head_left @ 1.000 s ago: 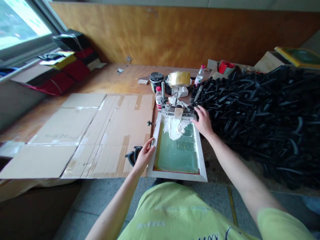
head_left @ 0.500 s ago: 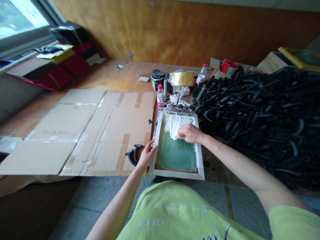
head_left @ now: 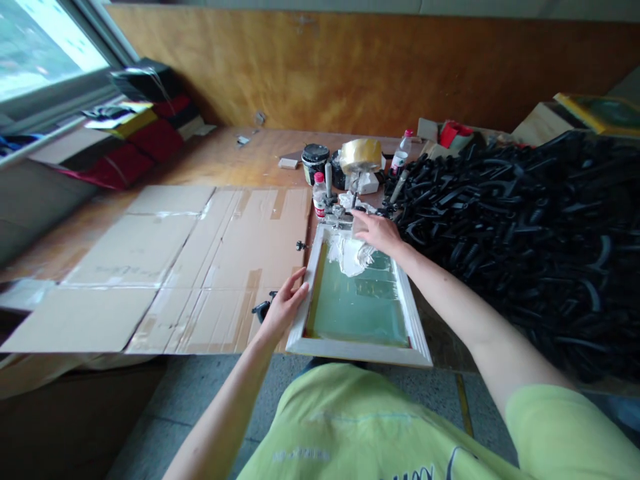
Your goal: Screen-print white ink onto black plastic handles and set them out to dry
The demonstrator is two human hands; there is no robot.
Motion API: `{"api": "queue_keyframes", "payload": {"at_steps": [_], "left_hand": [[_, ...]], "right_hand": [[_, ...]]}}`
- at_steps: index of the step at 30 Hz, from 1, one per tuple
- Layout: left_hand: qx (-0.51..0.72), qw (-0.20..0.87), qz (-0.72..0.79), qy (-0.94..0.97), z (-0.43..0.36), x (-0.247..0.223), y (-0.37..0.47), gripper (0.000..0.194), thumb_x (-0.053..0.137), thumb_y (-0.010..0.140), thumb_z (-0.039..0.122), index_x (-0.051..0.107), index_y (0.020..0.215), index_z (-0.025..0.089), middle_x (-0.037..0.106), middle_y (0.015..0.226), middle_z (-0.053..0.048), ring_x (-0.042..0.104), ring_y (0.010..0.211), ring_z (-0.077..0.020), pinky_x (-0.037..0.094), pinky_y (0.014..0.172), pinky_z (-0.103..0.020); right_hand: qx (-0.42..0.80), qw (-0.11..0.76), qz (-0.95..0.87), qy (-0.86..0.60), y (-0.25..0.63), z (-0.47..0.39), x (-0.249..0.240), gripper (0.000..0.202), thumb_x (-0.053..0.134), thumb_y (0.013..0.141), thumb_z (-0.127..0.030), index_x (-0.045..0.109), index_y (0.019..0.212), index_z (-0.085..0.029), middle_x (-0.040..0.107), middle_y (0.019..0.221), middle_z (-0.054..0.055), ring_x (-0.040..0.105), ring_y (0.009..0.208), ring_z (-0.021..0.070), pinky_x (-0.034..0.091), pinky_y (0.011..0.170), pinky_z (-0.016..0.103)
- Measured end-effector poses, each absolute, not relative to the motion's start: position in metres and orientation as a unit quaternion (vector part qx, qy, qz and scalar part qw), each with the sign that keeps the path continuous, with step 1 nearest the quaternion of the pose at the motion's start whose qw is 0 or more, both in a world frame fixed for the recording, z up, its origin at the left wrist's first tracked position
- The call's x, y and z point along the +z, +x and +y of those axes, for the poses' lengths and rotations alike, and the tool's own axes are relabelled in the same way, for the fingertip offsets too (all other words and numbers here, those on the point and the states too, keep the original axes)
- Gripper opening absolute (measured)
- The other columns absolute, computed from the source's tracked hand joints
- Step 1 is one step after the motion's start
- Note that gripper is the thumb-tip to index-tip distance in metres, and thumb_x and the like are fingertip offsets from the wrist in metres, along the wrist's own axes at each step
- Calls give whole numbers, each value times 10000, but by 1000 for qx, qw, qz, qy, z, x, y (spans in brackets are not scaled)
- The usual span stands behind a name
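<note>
A white-edged printing screen [head_left: 359, 353] lies before me, its near end looking raised, its far end at metal hinge clamps [head_left: 343, 215]. White paste [head_left: 353, 257] is smeared on the far part of its green mesh [head_left: 355, 310]. My left hand [head_left: 286, 303] grips the screen's left edge, fingertips partly hidden. At the far end my right hand [head_left: 381, 235] has a small flat beige scraper [head_left: 359, 227] between thumb and fingers, just above the paste. A curved black plastic part [head_left: 261, 311] is half hidden behind my left hand.
Flattened cardboard [head_left: 185, 267] covers the table's left side. A large heap of black plastic parts [head_left: 515, 240] lies on the right. Behind the screen stand a bottle [head_left: 319, 197], another bottle [head_left: 401, 157], a black tub [head_left: 315, 163] and a yellow tape roll [head_left: 361, 155].
My right hand has moved away from me to the screen's far end, leaving the paste bunched there. The screen's near end has come up, and my left hand has shifted slightly left with it.
</note>
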State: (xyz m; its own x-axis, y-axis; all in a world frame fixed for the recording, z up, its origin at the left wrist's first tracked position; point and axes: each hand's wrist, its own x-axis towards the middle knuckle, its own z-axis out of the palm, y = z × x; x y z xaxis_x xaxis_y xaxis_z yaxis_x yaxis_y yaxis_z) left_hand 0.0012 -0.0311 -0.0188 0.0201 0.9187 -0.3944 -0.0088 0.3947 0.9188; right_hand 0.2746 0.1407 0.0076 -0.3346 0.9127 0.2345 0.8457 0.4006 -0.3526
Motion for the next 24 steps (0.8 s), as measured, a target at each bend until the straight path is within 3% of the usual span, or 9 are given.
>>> {"api": "queue_keyframes", "payload": {"at_steps": [2,5,8,11,14,16,19,22,24], "left_hand": [[415,580,578,396,-23,6,2,579,610,788,595,617,1225,215,672,813,-3,579,593,-116,417,488,-200],[524,545,508,413,2,37,9,500,526,837,621,673,1035,185,680,930,-24,627,758,-134,488,627,-212],[582,553,424,418,32,58,20,492,491,867,599,630,1091,184,670,1008,-47,643,891,-155,518,711,-241],[585,565,440,380,45,61,34,547,416,890,614,582,1175,179,674,970,-63,657,861,-158,520,651,-241],[553,605,477,317,27,35,54,603,445,865,644,530,1238,177,688,1025,-96,667,823,-166,527,618,-248],[449,687,499,278,3,6,68,634,525,825,645,524,1238,163,686,1091,-143,680,843,-204,542,606,-280],[356,741,524,222,-37,-38,73,575,575,801,629,570,1146,169,687,1103,-158,687,932,-264,557,636,-323],[365,682,600,205,-63,-74,38,454,548,815,605,605,991,190,716,968,-122,705,850,-254,536,598,-304],[357,606,676,219,-76,-93,-8,471,481,821,628,619,918,188,727,886,-105,704,749,-226,525,573,-296]], "right_hand": [[82,230,-775,-583,297,158,15,512,681,790,-352,572,1286,-292,718,952,19,656,836,212,492,783,318],[85,286,-682,-668,343,156,2,288,524,884,-325,647,1114,-203,704,801,45,643,752,200,479,740,305],[120,261,-648,-705,365,129,-35,181,532,873,-270,648,951,-155,692,810,89,621,762,205,464,723,305],[169,218,-738,-615,346,94,-71,255,679,793,-262,630,1027,-173,689,920,70,612,847,203,463,786,314],[140,178,-812,-538,305,60,-82,227,702,795,-251,651,1011,-203,661,980,66,572,961,221,439,876,361],[102,191,-809,-546,277,35,-77,114,654,848,-273,670,929,-195,645,932,75,548,968,229,428,887,374],[110,208,-857,-458,247,0,-69,145,585,903,-288,685,973,-210,646,909,68,541,959,218,426,886,359],[143,162,-897,-385,258,-11,-69,218,508,942,-232,678,1074,-266,677,983,23,553,979,175,421,902,307],[112,127,-853,-494,294,3,-74,274,470,936,-158,677,1086,-255,687,1026,20,550,1013,166,418,910,286]]}}
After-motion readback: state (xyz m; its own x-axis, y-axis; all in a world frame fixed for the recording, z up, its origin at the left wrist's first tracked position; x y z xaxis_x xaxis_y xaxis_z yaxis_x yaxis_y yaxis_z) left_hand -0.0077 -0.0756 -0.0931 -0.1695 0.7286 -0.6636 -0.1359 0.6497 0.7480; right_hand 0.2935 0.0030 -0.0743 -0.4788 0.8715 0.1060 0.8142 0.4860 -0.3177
